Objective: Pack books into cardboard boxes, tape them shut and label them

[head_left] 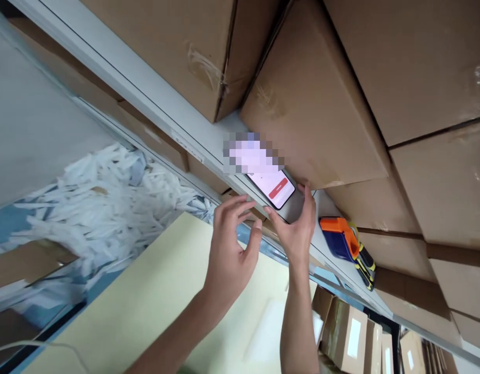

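Pink-wht phone scrn (pixel 265 177), brn boxes (pixel 318 104)

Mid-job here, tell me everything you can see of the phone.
The phone is slim, with a dark edge and rounded corners. Its screen is lit, pinkish-white, with a red button near the lower end; the upper part is masked by pixel blocks. It appears to lie screen up on the pale shelf, slanting, beside a carton. The right hand is spread around its lower end; whether it touches is unclear.
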{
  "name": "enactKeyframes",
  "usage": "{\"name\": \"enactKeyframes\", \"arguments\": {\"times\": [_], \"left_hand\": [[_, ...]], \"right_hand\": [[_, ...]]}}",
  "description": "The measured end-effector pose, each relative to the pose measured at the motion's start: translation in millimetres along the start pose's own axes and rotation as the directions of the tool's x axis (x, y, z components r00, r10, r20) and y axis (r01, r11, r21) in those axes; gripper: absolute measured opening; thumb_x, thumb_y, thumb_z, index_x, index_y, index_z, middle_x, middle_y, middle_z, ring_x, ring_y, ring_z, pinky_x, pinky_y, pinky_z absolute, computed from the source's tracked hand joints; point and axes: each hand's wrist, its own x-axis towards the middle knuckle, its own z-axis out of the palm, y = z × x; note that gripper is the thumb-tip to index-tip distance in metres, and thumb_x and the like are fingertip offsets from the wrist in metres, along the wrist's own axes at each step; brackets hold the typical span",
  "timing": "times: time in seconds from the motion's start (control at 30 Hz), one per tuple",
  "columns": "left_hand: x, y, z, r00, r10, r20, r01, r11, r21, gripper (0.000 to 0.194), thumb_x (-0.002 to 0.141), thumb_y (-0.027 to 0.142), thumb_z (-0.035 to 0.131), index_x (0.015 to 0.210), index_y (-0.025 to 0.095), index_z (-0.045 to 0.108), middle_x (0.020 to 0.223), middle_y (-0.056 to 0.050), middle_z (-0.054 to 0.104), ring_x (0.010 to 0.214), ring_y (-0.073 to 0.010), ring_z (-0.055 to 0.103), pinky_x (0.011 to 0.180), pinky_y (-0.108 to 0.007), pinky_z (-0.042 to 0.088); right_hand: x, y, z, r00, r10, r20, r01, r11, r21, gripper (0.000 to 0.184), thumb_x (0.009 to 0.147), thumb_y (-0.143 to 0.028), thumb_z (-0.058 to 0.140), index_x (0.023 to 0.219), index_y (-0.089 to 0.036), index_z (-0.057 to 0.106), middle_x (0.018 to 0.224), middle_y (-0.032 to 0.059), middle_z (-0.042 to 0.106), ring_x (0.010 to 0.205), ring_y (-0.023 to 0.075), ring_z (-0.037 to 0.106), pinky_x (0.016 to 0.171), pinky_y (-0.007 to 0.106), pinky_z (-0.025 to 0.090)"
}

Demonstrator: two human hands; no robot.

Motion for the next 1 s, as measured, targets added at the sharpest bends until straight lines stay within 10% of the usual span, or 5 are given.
{"name": "enactKeyframes", "arguments": {"times": [1.0], "left_hand": [[2.3,2.4,3.6,0.999,-0.031,-0.020,0.032,0.998,0.055,0.037,0.109,0.021,0.059,0.143,0.033,0.061,0.149,-0.011,0.061,0.146,-0.0302,0.063,0.119,-0.056,0.063]], "right_hand": [[2.3,-13.5,-4.2,0.997,0.027,0.067,-0.023,0.997,-0.069,0.097,0.101,-0.057,0.073,0.180,-0.025,0.027,0.158,0.0193,0.066,0.145,0.0402,0.063,0.119,0.067,0.053]]}}
